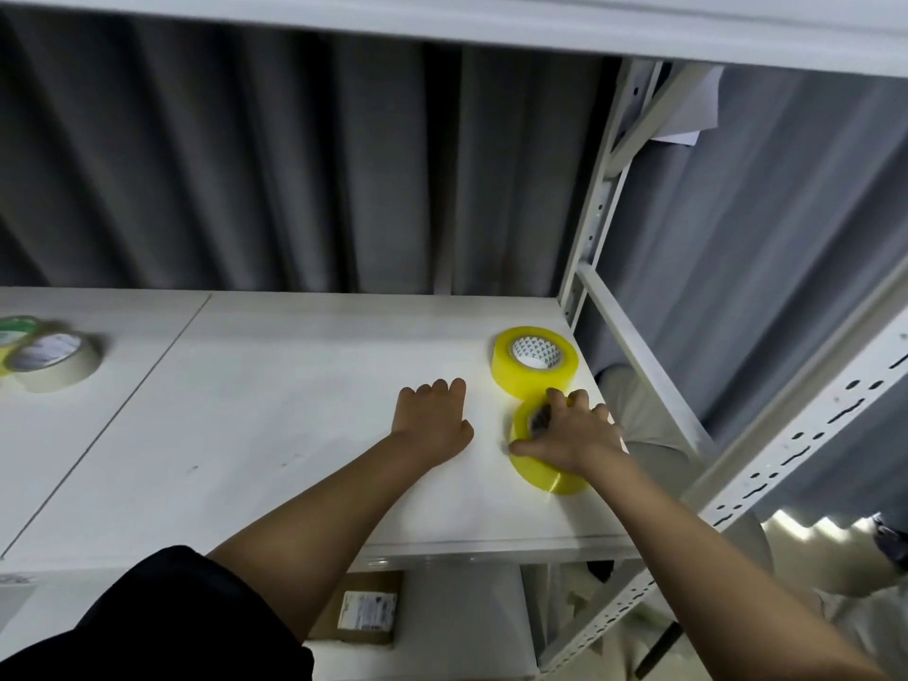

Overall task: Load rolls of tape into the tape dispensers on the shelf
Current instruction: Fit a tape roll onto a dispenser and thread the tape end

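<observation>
Right now my right hand (pixel 570 437) is wrapped over the nearer translucent yellow roll of packing tape (pixel 545 459), with the fingers (pixel 557 400) curled over its top edge and into the core and my thumb pressed against its near side, so I judge the grip firm enough to lift. My left hand (pixel 432 420) lies flat on the white shelf board (pixel 295 410) just left of it, fingers loosely together and holding nothing. Touching the far side of the roll I hold, or very nearly so, a second translucent yellow roll with a patterned white core (pixel 534 358) lies flat near the back right corner, close to the perforated white metal upright (pixel 597 208). Well apart at the left end of the shelf sit a beige roll of masking tape (pixel 59 361) and, partly cut off at the edge, a green-labelled roll (pixel 14 331). Grey pleated curtain (pixel 295 164) hangs behind. Below the shelf a brown cardboard box with a white label (pixel 366 609) shows. No dispenser is visible from here, so I judge this the pick-up step, with loading not yet begun: next I need to lift the roll clear of its neighbour, find a dispenser, and line the core up with its spindle.
</observation>
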Available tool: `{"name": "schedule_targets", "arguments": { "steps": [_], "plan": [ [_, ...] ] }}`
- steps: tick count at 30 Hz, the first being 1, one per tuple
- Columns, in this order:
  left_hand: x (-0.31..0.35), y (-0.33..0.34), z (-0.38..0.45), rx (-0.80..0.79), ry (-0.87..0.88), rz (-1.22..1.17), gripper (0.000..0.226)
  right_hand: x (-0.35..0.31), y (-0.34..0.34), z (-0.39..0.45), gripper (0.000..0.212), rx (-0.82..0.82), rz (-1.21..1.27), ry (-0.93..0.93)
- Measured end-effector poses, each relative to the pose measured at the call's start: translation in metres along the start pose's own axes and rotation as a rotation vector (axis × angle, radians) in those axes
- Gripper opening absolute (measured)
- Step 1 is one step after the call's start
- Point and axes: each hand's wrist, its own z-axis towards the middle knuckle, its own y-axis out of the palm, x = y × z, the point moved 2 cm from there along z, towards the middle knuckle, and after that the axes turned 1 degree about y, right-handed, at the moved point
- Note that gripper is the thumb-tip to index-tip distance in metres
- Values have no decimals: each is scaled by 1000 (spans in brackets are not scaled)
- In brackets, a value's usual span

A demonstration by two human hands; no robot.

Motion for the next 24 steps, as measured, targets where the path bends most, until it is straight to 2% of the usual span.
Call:
{"name": "schedule_targets", "arguments": {
  "steps": [2, 6, 11, 14, 20, 24],
  "plan": [
    [-2, 0, 0, -1, -1, 3, 39, -1, -5, -2, 87, 28, 59, -22],
    [-8, -3, -1, 20, -40, -55, 37, -15, -20, -4, 98, 88, 135, -95],
    [-33, -20, -5, 56, -194, -285, 31, -33, -28, 11, 100, 29, 508, -161],
    [-53, -28, -14, 79, -256, -407, 26, -56, -25, 16, 99, 18, 642, -201],
    [-107, -34, -26, 126, -334, -1180, 19, -127, -12, 11, 108, -40, 985, -219],
    [-159, -43, -43, 107, -303, -1396, 20, -190, 2, 0, 67, -78, 1091, -234]
  ]
}}
